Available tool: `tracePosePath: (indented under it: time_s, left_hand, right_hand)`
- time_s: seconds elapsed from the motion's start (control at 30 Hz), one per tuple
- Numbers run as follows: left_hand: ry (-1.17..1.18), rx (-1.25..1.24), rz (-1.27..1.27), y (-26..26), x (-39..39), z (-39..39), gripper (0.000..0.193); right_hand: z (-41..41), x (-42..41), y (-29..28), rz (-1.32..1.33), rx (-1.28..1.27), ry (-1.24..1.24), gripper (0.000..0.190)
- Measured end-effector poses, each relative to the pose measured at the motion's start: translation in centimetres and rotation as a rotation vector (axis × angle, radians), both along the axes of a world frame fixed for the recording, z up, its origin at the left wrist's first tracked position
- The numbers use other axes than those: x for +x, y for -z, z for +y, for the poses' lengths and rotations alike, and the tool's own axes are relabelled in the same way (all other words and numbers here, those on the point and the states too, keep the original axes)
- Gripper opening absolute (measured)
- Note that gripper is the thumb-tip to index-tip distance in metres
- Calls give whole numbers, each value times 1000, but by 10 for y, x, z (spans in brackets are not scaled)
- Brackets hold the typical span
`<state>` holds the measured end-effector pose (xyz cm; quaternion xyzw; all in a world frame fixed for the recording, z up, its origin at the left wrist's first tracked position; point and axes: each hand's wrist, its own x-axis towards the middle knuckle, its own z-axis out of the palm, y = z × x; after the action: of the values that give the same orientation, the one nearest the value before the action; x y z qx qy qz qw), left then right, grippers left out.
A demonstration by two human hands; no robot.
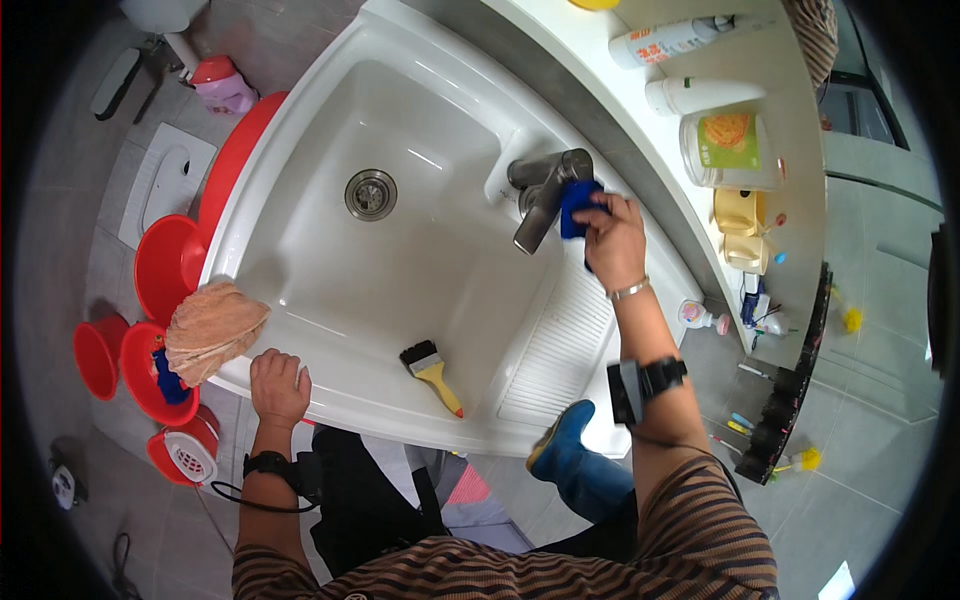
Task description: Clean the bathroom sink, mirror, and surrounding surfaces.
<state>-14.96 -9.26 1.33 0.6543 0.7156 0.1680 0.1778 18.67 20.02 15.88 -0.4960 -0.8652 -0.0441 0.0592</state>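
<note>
My right hand [616, 244] grips a blue cloth [576, 208], pressed against the side of the dark metal faucet [551, 187] at the sink's back corner. On the near rim of the white sink [360, 405] rests my left hand [280, 386], holding nothing, its fingers close together and the thumb a little apart. Left of it, a tan folded cloth [214, 330] is draped over the rim. A paintbrush with a yellow handle [439, 382] and dark bristles lies in the basin's near part. The metal drain [370, 195] shows farther back at the left.
Red basins and buckets [166, 262] stand left of the sink. A ribbed washboard surface [559, 337] forms its right side. Bottles, a clear tub [727, 150] and yellow mugs [739, 212] line the shelf behind. A blue rubber boot [581, 472] is below the near edge.
</note>
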Motion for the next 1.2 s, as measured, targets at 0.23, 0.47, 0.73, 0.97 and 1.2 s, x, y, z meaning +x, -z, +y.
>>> tracePosePath:
  time_s: [0.23, 0.47, 0.73, 0.97, 1.2]
  left_hand:
    - [10, 5, -6, 0, -1, 1, 17]
    - [26, 2, 7, -2, -5, 1, 14]
    - [9, -72, 36, -4, -22, -14, 14]
    - [-1, 16, -32, 5, -10, -4, 9]
    - [-16, 113, -87, 1, -7, 8, 9]
  right_hand:
    - [12, -61, 0, 9, 155, -67, 34]
    - [-16, -95, 12, -210, -245, 288, 22]
    - [109, -148, 53, 119, -83, 442, 31]
    - [202, -125, 193, -221, -232, 963, 37]
    - [195, -257, 130, -8, 51, 404, 40]
